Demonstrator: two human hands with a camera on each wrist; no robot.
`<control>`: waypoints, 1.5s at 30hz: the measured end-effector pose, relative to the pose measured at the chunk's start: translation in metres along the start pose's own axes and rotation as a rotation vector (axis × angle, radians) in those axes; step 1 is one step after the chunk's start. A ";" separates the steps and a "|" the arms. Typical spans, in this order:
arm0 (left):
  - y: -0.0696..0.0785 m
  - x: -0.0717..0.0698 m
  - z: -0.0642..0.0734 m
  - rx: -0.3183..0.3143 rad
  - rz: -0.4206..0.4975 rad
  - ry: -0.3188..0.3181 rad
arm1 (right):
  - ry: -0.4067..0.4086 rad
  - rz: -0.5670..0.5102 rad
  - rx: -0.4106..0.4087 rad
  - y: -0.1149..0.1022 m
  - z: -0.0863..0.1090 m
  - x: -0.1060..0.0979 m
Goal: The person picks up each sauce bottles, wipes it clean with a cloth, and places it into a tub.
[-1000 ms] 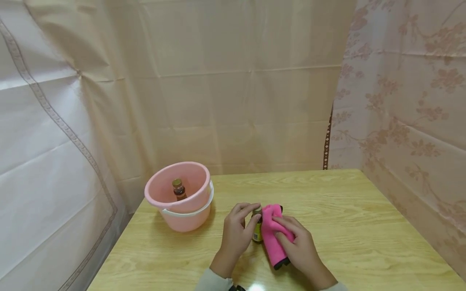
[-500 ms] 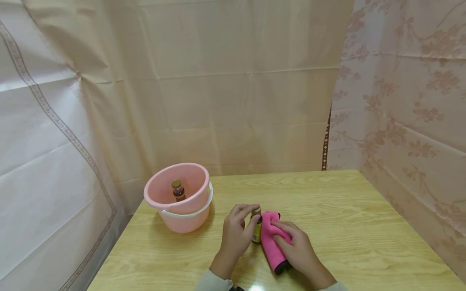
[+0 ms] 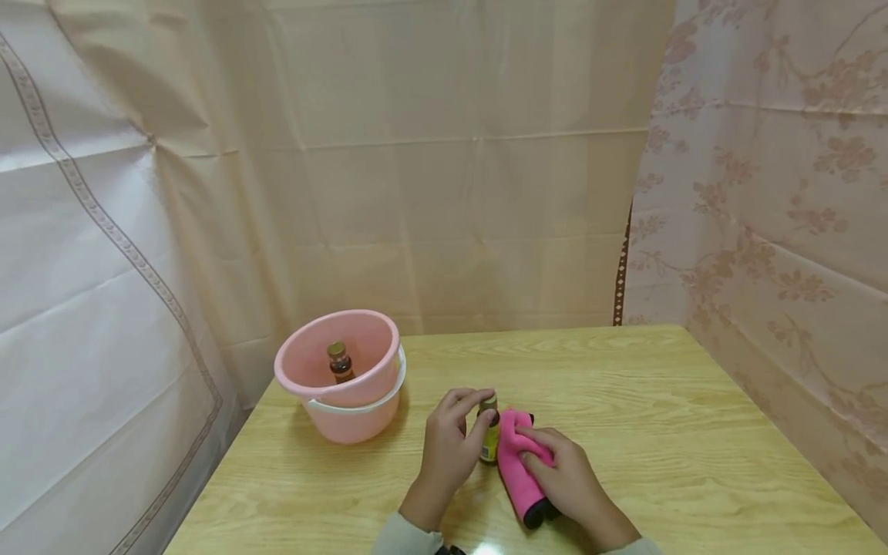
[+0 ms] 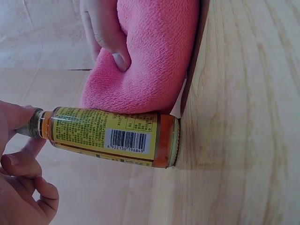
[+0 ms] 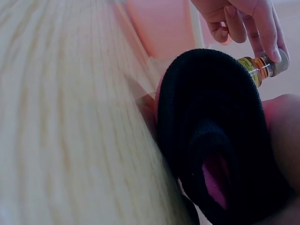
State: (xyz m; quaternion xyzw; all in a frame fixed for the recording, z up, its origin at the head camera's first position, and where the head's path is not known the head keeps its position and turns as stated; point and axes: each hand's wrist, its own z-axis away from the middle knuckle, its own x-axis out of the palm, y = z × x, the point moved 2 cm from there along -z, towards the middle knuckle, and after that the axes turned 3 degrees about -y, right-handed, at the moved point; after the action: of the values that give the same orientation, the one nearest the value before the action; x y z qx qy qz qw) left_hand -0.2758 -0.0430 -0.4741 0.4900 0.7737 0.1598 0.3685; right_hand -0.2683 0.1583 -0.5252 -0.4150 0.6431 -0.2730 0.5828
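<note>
A small glass bottle point(image 3: 489, 445) with a yellow label and orange contents stands upright on the table. My left hand point(image 3: 449, 441) pinches its cap between thumb and fingers. In the left wrist view a barcode shows on the bottle point(image 4: 103, 133), and the other left fingers are bent, clear of the glass. My right hand point(image 3: 570, 472) grips a folded pink cloth point(image 3: 516, 476) with black edging, which lies against the bottle's right side. Up close in the right wrist view, the cloth's black rolled end point(image 5: 211, 108) hides most of the bottle and my right fingers.
A pink bucket point(image 3: 357, 426) with a white handle stands to the left on the wood-grain table point(image 3: 659, 432). Inside it is a dark bottle point(image 3: 340, 364) with a gold-coloured cap. Curtains point(image 3: 444, 193) hang behind the table and on both sides.
My right hand and the cloth have slid slightly down along the bottle, toward me. The left hand has stayed on the cap, and the bottle has hardly moved.
</note>
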 end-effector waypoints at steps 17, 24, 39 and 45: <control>0.000 0.000 -0.002 0.039 -0.008 0.020 | -0.032 0.024 0.024 -0.004 -0.001 -0.002; -0.002 -0.001 -0.001 0.053 -0.004 0.025 | -0.009 0.031 -0.016 -0.006 0.001 -0.001; 0.000 -0.001 0.001 0.036 -0.004 0.021 | 0.102 -0.062 -0.175 -0.009 0.004 -0.005; -0.002 0.001 0.000 0.034 -0.013 0.019 | 0.133 -0.133 -0.252 -0.011 0.005 -0.006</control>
State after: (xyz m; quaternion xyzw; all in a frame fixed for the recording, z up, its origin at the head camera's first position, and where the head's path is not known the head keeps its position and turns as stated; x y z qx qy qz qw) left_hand -0.2771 -0.0434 -0.4759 0.4896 0.7828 0.1488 0.3540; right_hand -0.2613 0.1584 -0.5139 -0.5076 0.6805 -0.2551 0.4628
